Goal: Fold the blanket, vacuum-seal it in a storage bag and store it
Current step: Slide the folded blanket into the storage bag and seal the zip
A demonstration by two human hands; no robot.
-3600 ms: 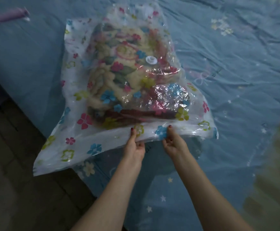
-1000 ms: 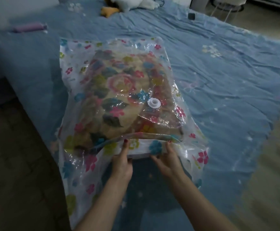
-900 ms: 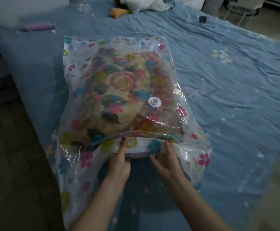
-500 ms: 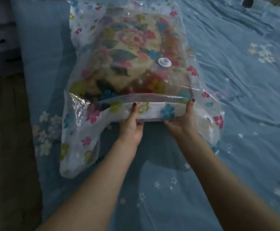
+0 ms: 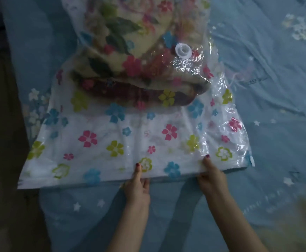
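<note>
Blue star-printed bedding (image 5: 268, 110) covers the bed, and the flowered storage bag (image 5: 130, 142) is laid across it, its near left corner hanging past the bed's left edge. Inside, the folded blanket (image 5: 130, 51) is seen toward the far end, under the white valve (image 5: 183, 51). The bag's open near edge is pinched by the left hand (image 5: 137, 186) and the right hand (image 5: 211, 176), thumbs on top, other fingers underneath. Sealing appears to be the step: the mouth should be kept flat and taut, and the closure pressed fully along its length, since any gap would probably leak air.
</note>
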